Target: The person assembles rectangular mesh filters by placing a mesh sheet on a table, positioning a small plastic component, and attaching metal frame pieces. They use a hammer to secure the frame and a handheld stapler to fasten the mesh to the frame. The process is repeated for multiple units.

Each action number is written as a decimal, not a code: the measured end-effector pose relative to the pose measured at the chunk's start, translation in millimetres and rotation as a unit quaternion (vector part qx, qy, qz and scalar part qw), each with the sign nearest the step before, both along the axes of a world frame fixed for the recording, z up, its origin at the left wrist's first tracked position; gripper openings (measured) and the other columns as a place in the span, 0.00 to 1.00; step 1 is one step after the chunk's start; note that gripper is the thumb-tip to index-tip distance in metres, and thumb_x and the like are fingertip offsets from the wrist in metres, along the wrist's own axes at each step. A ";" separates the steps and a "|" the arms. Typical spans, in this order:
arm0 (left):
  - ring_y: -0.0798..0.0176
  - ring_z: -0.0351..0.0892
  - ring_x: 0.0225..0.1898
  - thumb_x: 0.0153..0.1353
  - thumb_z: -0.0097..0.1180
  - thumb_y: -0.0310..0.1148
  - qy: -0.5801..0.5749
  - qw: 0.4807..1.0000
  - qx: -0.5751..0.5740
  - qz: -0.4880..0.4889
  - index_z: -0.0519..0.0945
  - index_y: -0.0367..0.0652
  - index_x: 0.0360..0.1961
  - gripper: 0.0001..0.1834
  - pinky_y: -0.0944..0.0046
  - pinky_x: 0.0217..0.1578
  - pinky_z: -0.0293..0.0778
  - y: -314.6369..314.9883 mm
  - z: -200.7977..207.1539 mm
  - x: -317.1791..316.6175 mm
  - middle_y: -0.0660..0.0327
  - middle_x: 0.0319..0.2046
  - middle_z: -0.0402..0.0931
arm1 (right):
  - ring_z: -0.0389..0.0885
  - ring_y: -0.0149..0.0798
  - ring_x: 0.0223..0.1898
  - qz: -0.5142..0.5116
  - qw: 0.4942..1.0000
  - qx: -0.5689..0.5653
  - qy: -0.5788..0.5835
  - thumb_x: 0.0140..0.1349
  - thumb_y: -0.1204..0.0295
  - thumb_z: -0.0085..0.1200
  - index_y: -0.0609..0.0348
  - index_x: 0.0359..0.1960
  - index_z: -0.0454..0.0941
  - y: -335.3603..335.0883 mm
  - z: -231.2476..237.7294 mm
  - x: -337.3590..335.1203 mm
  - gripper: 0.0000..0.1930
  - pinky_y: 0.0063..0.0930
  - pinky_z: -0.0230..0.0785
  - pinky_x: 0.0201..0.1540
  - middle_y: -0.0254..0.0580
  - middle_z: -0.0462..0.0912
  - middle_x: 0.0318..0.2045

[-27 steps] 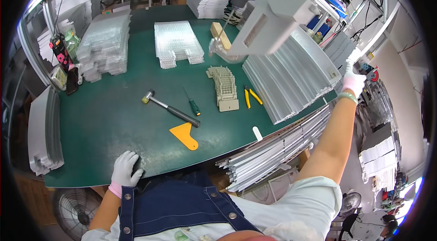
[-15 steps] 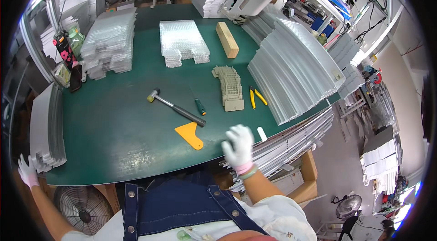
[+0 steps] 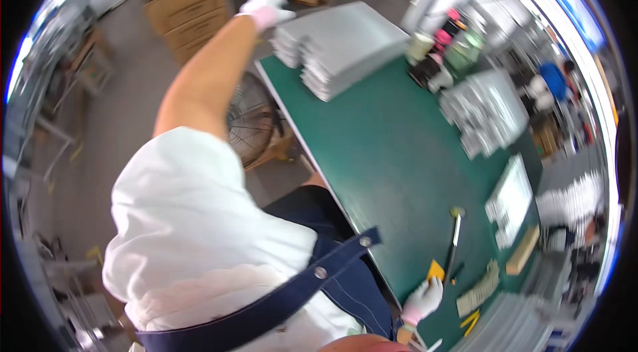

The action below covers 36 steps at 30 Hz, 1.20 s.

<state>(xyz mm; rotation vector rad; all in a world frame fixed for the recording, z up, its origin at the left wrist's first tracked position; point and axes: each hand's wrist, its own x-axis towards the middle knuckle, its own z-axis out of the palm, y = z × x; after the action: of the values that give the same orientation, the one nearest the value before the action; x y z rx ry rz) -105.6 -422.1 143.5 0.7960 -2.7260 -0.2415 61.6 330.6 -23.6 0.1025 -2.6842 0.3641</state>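
Observation:
My left hand (image 3: 266, 11), in a white glove, reaches out at the top with its fingers apart, beside the near corner of a stack of flat grey panels (image 3: 352, 39); the blur hides whether it touches them. My right hand (image 3: 423, 300), also gloved in white, is low at the table's front edge, with its fingers closed over the handle of a yellow scraper (image 3: 435, 270). The scraper's wide end shows. Beside it lie a hammer (image 3: 454, 239) and a screwdriver (image 3: 454, 280). Yellow-handled pliers (image 3: 470, 321) lie farther right.
On the green table (image 3: 392, 166) stand another panel stack (image 3: 488, 109), a smaller one (image 3: 510, 202), a wooden block (image 3: 524, 250) and a beige slatted part (image 3: 478, 292). Bottles (image 3: 464, 49) stand at its edge. A floor fan (image 3: 249, 119) and cardboard boxes (image 3: 189, 16) are off the table.
The head view has swung left. My left hand stays by the grey panel stack, while my right hand has come from bare table space to the yellow scraper's handle.

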 end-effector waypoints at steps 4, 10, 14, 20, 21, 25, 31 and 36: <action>0.46 0.67 0.66 0.48 0.66 0.59 -0.106 0.984 0.130 -0.064 0.67 0.33 0.66 0.52 0.56 0.65 0.65 -6.7 -15.4 -8.9 0.44 0.65 0.68 | 0.78 0.55 0.52 -0.002 1.000 0.003 -0.020 0.62 0.78 0.52 0.69 0.46 0.80 9.9 -1.9 -9.5 0.12 0.42 0.67 0.60 0.56 0.81 0.49; 0.48 0.82 0.48 0.49 0.69 0.51 -0.272 0.960 0.012 -0.066 0.84 0.38 0.48 0.31 0.51 0.49 0.76 20.2 15.4 -48.8 0.50 0.45 0.83 | 0.78 0.54 0.52 -0.015 1.000 0.007 -0.012 0.62 0.78 0.52 0.70 0.45 0.79 0.2 -3.0 -21.7 0.12 0.41 0.68 0.59 0.55 0.81 0.49; 0.47 0.83 0.45 0.51 0.66 0.45 -0.291 0.952 -0.035 -0.085 0.86 0.44 0.47 0.24 0.49 0.46 0.78 20.9 34.4 -57.0 0.53 0.42 0.84 | 0.78 0.56 0.53 -0.020 1.000 0.000 -0.016 0.61 0.78 0.52 0.70 0.45 0.79 -2.8 -2.1 -19.4 0.12 0.44 0.67 0.60 0.57 0.81 0.49; 0.44 0.83 0.42 0.53 0.61 0.37 -0.174 0.973 -0.112 -0.101 0.87 0.39 0.42 0.18 0.52 0.45 0.78 10.3 41.0 -47.7 0.48 0.39 0.84 | 0.78 0.56 0.53 -0.007 1.000 0.003 -0.012 0.61 0.78 0.52 0.70 0.45 0.79 2.3 -1.2 -19.8 0.12 0.44 0.68 0.60 0.58 0.81 0.49; 0.43 0.83 0.43 0.52 0.57 0.37 -0.121 0.975 -0.155 -0.108 0.87 0.37 0.38 0.17 0.54 0.46 0.78 15.7 40.8 -47.3 0.45 0.40 0.83 | 0.78 0.56 0.53 -0.009 1.000 0.003 -0.008 0.60 0.78 0.52 0.70 0.45 0.80 1.8 -0.6 -18.0 0.12 0.44 0.68 0.59 0.58 0.81 0.49; 0.46 0.79 0.51 0.58 0.53 0.47 0.170 0.976 -0.057 -0.120 0.81 0.40 0.51 0.26 0.52 0.53 0.74 43.5 76.8 -28.8 0.46 0.48 0.81 | 0.79 0.56 0.51 -0.004 0.999 0.043 0.014 0.60 0.77 0.54 0.68 0.44 0.81 4.8 -3.7 -12.9 0.12 0.45 0.69 0.57 0.57 0.82 0.46; 0.52 0.83 0.45 0.58 0.59 0.45 0.065 0.942 0.092 -0.315 0.77 0.40 0.52 0.25 0.54 0.43 0.78 211.2 10.0 69.0 0.49 0.43 0.81 | 0.80 0.55 0.49 -0.088 0.991 0.095 0.045 0.55 0.75 0.59 0.61 0.39 0.82 -10.5 14.1 -40.2 0.10 0.44 0.72 0.54 0.53 0.82 0.48; 0.44 0.81 0.40 0.58 0.54 0.63 -0.186 0.884 0.064 -0.424 0.80 0.43 0.46 0.32 0.48 0.40 0.77 340.3 -88.2 112.5 0.46 0.35 0.78 | 0.74 0.60 0.55 0.075 0.994 -0.030 0.069 0.58 0.68 0.60 0.61 0.50 0.77 -54.9 24.3 -87.0 0.19 0.52 0.65 0.58 0.57 0.76 0.54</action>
<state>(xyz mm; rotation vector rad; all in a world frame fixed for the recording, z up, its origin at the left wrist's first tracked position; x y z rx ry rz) 6.9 -81.8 55.3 -0.4455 -3.2788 -0.4871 -25.4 275.7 0.7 0.3009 -2.5325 0.4661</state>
